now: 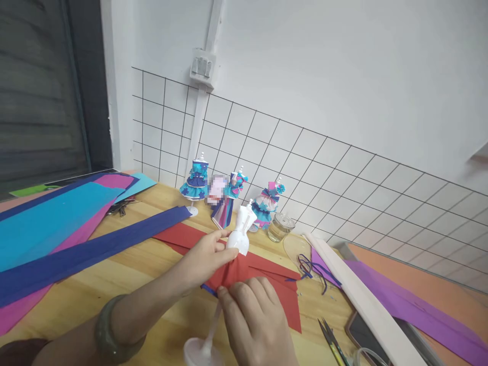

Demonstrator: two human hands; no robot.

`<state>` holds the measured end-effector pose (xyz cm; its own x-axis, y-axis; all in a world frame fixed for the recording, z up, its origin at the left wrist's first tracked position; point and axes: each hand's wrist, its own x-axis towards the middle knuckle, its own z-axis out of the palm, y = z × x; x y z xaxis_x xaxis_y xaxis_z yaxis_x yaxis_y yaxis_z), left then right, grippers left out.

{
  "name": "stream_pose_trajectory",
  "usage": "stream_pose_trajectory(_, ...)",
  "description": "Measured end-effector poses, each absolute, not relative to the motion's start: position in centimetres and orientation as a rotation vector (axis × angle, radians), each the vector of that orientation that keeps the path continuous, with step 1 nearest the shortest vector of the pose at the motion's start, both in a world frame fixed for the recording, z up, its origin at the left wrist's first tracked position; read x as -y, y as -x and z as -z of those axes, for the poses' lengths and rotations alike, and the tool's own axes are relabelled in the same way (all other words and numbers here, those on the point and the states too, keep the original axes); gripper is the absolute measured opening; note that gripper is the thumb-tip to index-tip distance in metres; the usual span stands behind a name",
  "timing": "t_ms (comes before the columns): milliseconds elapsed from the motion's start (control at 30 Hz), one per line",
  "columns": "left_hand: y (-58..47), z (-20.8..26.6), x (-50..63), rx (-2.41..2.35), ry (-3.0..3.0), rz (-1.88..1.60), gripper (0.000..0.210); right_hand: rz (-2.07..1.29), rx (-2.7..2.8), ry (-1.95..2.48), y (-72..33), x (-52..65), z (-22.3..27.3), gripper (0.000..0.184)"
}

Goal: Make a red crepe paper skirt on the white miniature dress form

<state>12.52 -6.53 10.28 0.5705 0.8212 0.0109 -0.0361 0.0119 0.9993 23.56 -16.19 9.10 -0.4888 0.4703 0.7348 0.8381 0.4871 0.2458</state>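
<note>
A small white dress form [241, 238] on a stand with a round base [198, 352] tilts over the table in front of me. Red crepe paper [233, 272] wraps its lower part like a skirt, with a bit of blue showing at the bottom left edge. My left hand [208, 256] is closed round the form at the hips, its thumb on the paper's top edge. Lower down, my right hand [255, 320] has its fingers closed at the red paper's lower part; its fingertips are partly hidden. Behind lie flat red paper strips [280, 278].
Three dressed forms, in blue [194, 185], striped [233, 195] and pink-teal [267, 203], stand by the wire grid. Nearby is a glass jar [281, 227]. Scissors [331, 340] lie front right, beside pale [362, 300] and purple paper [415, 310]. Blue paper [95, 246] covers the left.
</note>
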Motion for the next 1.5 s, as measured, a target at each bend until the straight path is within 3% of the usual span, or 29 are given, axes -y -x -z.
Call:
stream_pose_trajectory(167, -12.2, -10.5, 6.2, -0.654, -1.392, -0.804, 0.051, 0.841, 2.143, 1.031, -22.9, 15.9, -9.0, 0.031)
stream_pose_trajectory(333, -12.0, -9.8, 5.6, -0.594, -1.427, -0.804, 0.051, 0.81, 2.157, 1.046, -23.2, 15.9, -8.8, 0.022)
stream_pose_trajectory(467, -11.6, -9.9, 5.4, -0.533, -1.468, -0.782, 0.048, 0.372, 2.054, 1.118, -24.7, 16.3, -9.2, 0.025)
stream_pose_trajectory(633, -11.3, -10.5, 6.0, -0.42, -1.455, -0.688, 0.046, -0.239, 1.514, 1.38, -27.2, 15.7, -9.7, 0.016)
stream_pose_trajectory(733, -11.3, -10.7, 6.4, -0.357, -1.47, -0.65, 0.046, -0.645, 1.404, 1.345, -27.7, 15.0, -9.7, 0.024)
stream_pose_trajectory(833, -11.3, -10.7, 6.5, -0.329, -1.484, -0.633, 0.045, -0.821, 1.371, 1.277, -27.9, 14.5, -9.6, 0.027)
stream_pose_trajectory(1000, -11.7, -10.6, 6.5, -0.362, -1.493, -0.67, 0.043, -0.724, 1.307, 1.428, -28.5, 14.5, -9.5, 0.03)
stream_pose_trajectory(1167, -12.0, -10.2, 5.8, -0.666, -1.518, -0.873, 0.044, -0.032, 1.52, 1.318, -27.4, 15.8, -9.9, 0.01)
stream_pose_trajectory(1233, -12.0, -10.2, 5.4, -0.721, -1.471, -0.94, 0.043, 0.016, 1.658, 1.203, -26.3, 16.3, -9.9, 0.01)
stream_pose_trajectory(1300, -12.0, -10.2, 5.3, -0.731, -1.392, -0.982, 0.046, -0.279, 1.654, 1.276, -25.1, 16.4, -9.5, 0.024)
stream_pose_trajectory(1433, -12.1, -10.3, 5.4, -0.757, -1.33, -1.064, 0.05, -1.234, 1.211, 1.36, -23.2, 15.8, -8.2, 0.042)
stream_pose_trajectory(1500, -12.2, -10.3, 5.5, -0.748, -1.316, -1.105, 0.049, -1.434, 1.04, 1.216, -22.8, 15.3, -7.7, 0.045)
